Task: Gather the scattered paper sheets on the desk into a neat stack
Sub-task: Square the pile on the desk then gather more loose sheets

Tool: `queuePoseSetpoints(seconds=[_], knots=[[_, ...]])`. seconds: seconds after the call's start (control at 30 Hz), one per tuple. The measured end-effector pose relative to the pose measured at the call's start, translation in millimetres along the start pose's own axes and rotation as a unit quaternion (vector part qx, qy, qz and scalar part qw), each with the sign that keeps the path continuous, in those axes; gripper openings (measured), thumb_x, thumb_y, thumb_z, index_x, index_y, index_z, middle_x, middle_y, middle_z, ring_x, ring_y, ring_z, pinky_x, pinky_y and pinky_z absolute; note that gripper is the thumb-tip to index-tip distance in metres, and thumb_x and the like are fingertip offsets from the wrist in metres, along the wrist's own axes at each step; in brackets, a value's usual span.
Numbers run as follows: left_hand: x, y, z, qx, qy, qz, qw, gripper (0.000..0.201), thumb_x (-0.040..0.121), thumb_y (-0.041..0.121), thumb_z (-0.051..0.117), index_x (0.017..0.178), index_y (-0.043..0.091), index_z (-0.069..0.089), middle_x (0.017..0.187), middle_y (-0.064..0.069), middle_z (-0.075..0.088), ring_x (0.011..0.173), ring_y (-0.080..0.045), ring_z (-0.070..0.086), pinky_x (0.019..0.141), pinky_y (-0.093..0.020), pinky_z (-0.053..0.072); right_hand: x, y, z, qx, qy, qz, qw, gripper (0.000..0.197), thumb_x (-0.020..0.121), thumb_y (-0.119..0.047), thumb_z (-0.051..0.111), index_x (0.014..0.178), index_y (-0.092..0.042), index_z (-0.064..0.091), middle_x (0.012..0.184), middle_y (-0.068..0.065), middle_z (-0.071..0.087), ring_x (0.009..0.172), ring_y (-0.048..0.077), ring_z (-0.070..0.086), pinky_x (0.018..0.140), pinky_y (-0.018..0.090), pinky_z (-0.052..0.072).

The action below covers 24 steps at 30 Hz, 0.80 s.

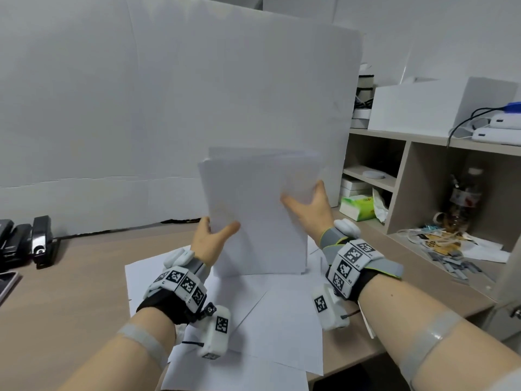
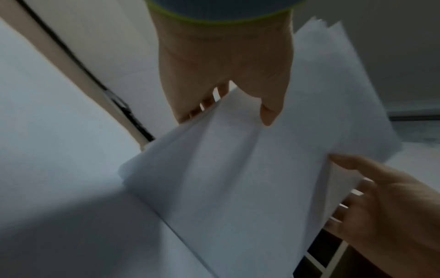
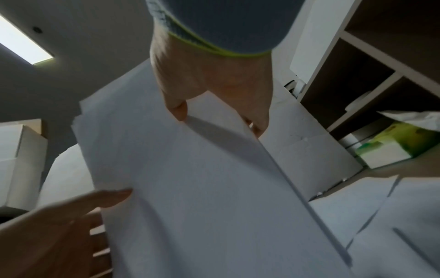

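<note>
A bundle of white paper sheets (image 1: 259, 215) stands upright, top edges uneven, its lower edge down at the loose sheets (image 1: 282, 320) lying overlapped on the desk. My left hand (image 1: 220, 225) grips the bundle's left side, thumb in front and fingers behind. My right hand (image 1: 303, 198) grips its right side higher up, in the same way. In the left wrist view the left thumb (image 2: 269, 112) presses on the bundle (image 2: 238, 178). The right wrist view shows the right thumb (image 3: 178, 111) on the sheets (image 3: 190, 188) and the left hand (image 3: 59, 216) at the lower left.
Black staplers (image 1: 42, 241) and a phone (image 1: 7, 280) lie at the desk's left edge. A white board (image 1: 112, 108) stands behind. On the right, a shelf unit (image 1: 408, 170) holds a green tissue box (image 1: 358, 207), a bottle (image 1: 465, 198) and clutter.
</note>
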<state>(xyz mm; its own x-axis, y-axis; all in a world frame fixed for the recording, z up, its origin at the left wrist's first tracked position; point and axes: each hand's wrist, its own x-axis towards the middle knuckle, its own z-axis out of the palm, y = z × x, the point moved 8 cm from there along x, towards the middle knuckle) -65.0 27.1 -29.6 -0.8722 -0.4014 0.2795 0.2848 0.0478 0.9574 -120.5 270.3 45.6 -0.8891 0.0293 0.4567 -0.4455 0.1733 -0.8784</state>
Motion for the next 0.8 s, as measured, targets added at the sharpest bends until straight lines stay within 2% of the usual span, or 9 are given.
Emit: queuePoseSetpoints(seconds=[0.07,0.13,0.23,0.3,0.4,0.47,0.6,0.7,0.8], knots=[[-1.9,-0.9,8.2,-0.003,-0.04,0.002,0.999,0.034,0.079,0.016,0.08,0.108,0.027,0.065,0.105,0.007,0.075,0.1,-0.01,0.07,0.088,-0.03,0.05,4.7,-11.8,-1.3,0.01,-0.004,-0.017,1.0,0.066,0.062,-0.049,0.075,0.118,-0.025,0.048,0.108,-0.011,0.066,0.103,0.013,0.065,0.096,0.04,0.052],[-1.0,-2.4,13.0,0.0,-0.047,-0.001,0.999,0.038,0.076,0.016,0.082,0.107,0.03,0.065,0.101,0.012,0.076,0.095,-0.004,0.07,0.086,-0.027,0.05,9.0,-25.5,0.8,0.013,-0.013,-0.04,0.999,0.071,0.063,-0.046,0.074,0.126,-0.026,0.045,0.108,-0.015,0.065,0.103,0.01,0.065,0.095,0.033,0.052],[6.4,-11.6,10.6,-0.007,-0.024,-0.036,0.999,0.075,0.062,0.04,0.089,0.126,0.022,0.055,0.115,0.006,0.072,0.108,-0.013,0.067,0.099,-0.039,0.049,11.9,-29.8,4.8,0.004,-0.015,-0.049,0.999,0.07,0.073,-0.033,0.075,0.134,-0.026,0.041,0.107,-0.022,0.062,0.103,0.006,0.063,0.091,0.024,0.049],[8.0,-12.3,8.4,-0.006,-0.013,-0.06,0.998,0.083,0.061,0.049,0.087,0.129,0.021,0.049,0.119,0.006,0.068,0.111,-0.013,0.063,0.101,-0.039,0.047,14.0,-22.9,2.1,0.011,0.0,-0.031,0.999,0.066,0.072,-0.034,0.074,0.13,-0.026,0.045,0.108,-0.017,0.065,0.104,0.01,0.064,0.094,0.03,0.05],[5.8,-6.8,9.7,0.003,-0.02,-0.069,0.997,0.05,0.079,0.035,0.081,0.12,0.022,0.055,0.113,0.007,0.068,0.105,-0.009,0.064,0.094,-0.032,0.046,13.1,-10.5,-1.4,0.018,0.008,0.004,1.0,0.05,0.071,-0.035,0.075,0.114,-0.022,0.052,0.105,-0.007,0.067,0.1,0.018,0.066,0.096,0.042,0.052],[4.6,-13.4,8.2,0.047,-0.033,-0.068,0.996,0.027,0.082,0.02,0.078,0.106,0.023,0.065,0.108,0.001,0.072,0.099,-0.016,0.068,0.092,-0.035,0.051,10.3,-1.8,-1.8,0.018,0.0,0.02,1.0,0.033,0.077,-0.028,0.075,0.103,-0.02,0.056,0.1,-0.004,0.068,0.096,0.021,0.066,0.094,0.043,0.053],[2.8,-40.0,-2.8,0.153,-0.029,-0.113,0.981,0.022,0.08,0.009,0.077,0.101,0.013,0.069,0.105,-0.008,0.073,0.095,-0.025,0.068,0.089,-0.036,0.052,5.5,11.8,0.5,0.053,-0.021,0.047,0.997,0.006,0.086,-0.017,0.071,0.086,-0.02,0.066,0.098,0.005,0.073,0.094,0.026,0.069,0.091,0.05,0.055],[13.9,-11.5,-4.3,0.211,-0.018,-0.051,0.976,0.015,0.084,0.006,0.074,0.098,0.007,0.069,0.098,-0.011,0.072,0.089,-0.024,0.066,0.079,-0.031,0.049,11.1,10.7,-6.9,0.061,-0.007,0.052,0.997,0.011,0.082,-0.019,0.073,0.09,-0.018,0.065,0.097,0.003,0.073,0.095,0.027,0.07,0.09,0.05,0.056],[26.2,37.8,-8.1,0.357,-0.017,0.047,0.933,0.018,0.086,0.012,0.071,0.103,0.006,0.072,0.097,-0.013,0.073,0.089,-0.028,0.068,0.078,-0.036,0.053,18.6,6.5,-27.7,0.059,0.038,0.041,0.997,0.049,0.064,-0.031,0.076,0.108,-0.017,0.061,0.101,0.004,0.072,0.091,0.024,0.071,0.084,0.051,0.058]])
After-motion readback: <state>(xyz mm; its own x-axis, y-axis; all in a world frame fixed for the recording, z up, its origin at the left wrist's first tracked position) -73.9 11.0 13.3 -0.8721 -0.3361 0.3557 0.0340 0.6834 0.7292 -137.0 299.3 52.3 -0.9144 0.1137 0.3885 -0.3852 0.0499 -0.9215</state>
